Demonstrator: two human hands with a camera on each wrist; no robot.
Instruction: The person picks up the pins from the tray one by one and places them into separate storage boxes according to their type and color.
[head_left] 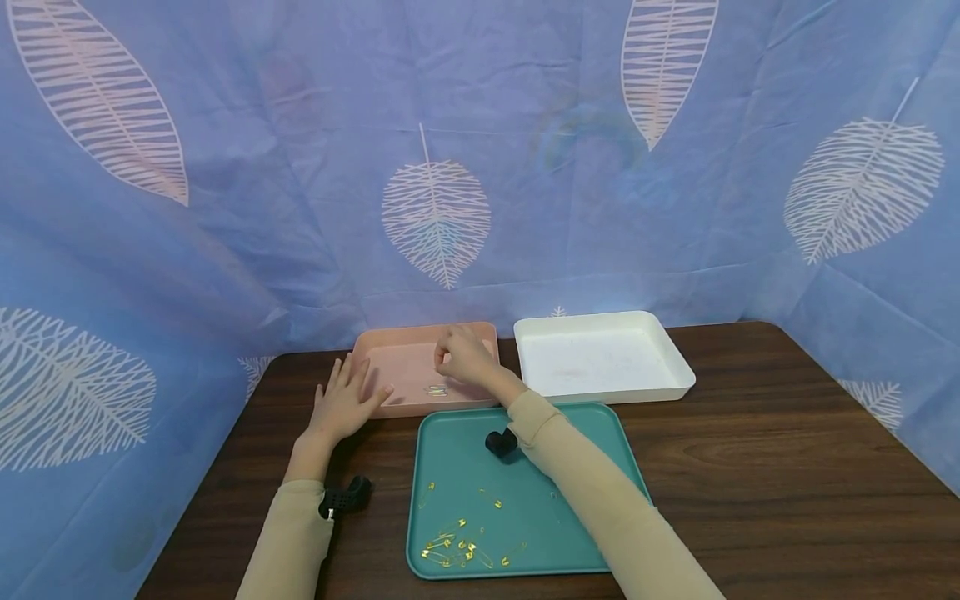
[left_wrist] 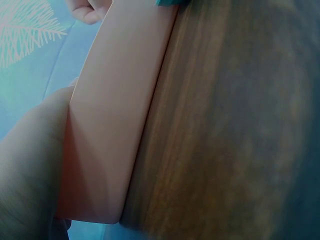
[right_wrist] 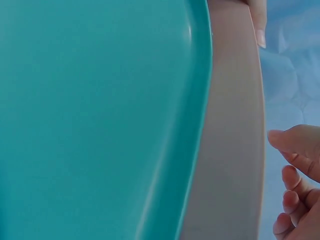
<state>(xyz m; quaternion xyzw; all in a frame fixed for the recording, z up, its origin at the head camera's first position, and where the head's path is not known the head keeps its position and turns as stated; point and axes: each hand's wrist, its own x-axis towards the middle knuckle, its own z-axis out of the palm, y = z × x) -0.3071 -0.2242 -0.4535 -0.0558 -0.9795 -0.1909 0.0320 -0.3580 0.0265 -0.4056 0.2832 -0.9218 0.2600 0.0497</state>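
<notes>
My left hand has its fingers spread at the left end of the pink tray, touching its rim. The tray's side fills much of the left wrist view, with the left thumb along its edge. Above the same tray, my right hand has its fingers bent and its thumb and forefinger close together. Whether anything small is between those fingertips does not show, even in the right wrist view. A few silver safety pins lie inside the pink tray. Several gold safety pins are scattered over the teal tray.
A white tray stands at the back, right of the pink one. Near the right forearm, a faint silver pin lies on the teal tray. All three trays are on a dark wooden table, with a blue leaf-patterned cloth behind.
</notes>
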